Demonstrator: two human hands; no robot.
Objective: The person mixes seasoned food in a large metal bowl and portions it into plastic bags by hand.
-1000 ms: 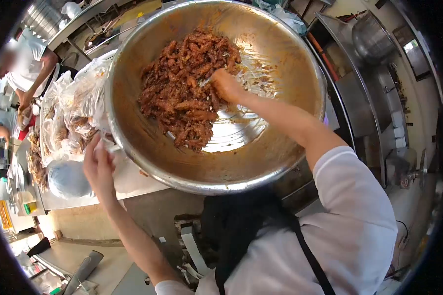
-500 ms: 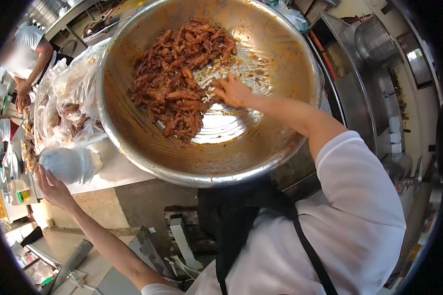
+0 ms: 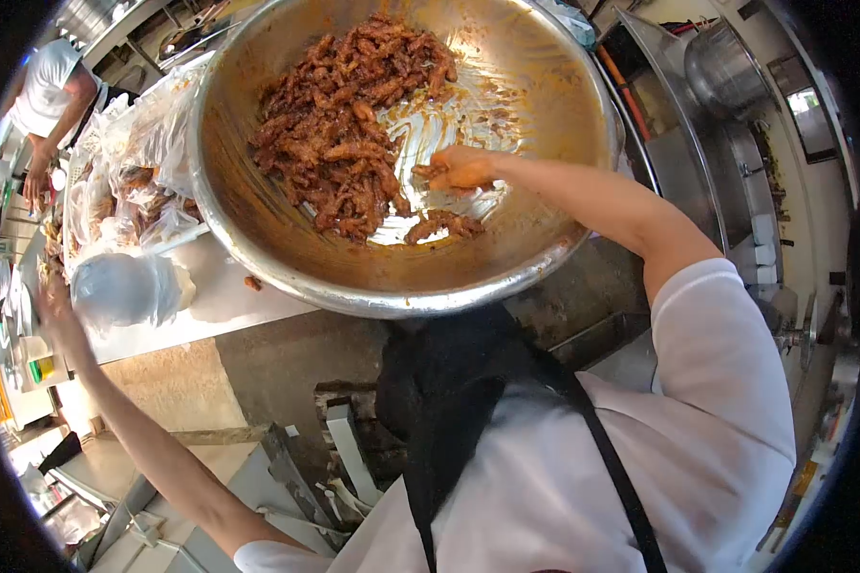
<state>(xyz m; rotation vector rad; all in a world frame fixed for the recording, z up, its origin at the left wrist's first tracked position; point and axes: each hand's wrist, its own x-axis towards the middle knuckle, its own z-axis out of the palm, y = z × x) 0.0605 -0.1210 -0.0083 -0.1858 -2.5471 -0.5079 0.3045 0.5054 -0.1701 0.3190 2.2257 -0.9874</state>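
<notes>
A large metal bowl (image 3: 392, 304) holds a heap of sauce-coated brown meat pieces (image 3: 344, 124). A smaller clump of meat pieces (image 3: 444, 226) lies apart from the heap, toward the bowl's near side. Just above this clump is my right hand (image 3: 463, 169), its sauce-stained fingers drawn together and pointing left. Whether anything is between these fingers is hidden. At the far left, my left hand (image 3: 55, 301) is beside a rounded container covered in clear plastic (image 3: 124, 289). Motion smears its fingers, and I cannot tell whether it touches the container.
Left of the bowl, a tray with plastic bags (image 3: 129, 186) of brown food stands on the metal table (image 3: 234, 282). A small brown piece (image 3: 252, 283) lies on the tabletop. Another person in white (image 3: 48, 100) works at upper left. A metal pot (image 3: 726, 72) stands at upper right.
My right hand has drawn back from the heap, its fingers closer together. A clump now lies separately on the near side. My left hand has shifted left and up. The bowl appears higher in view.
</notes>
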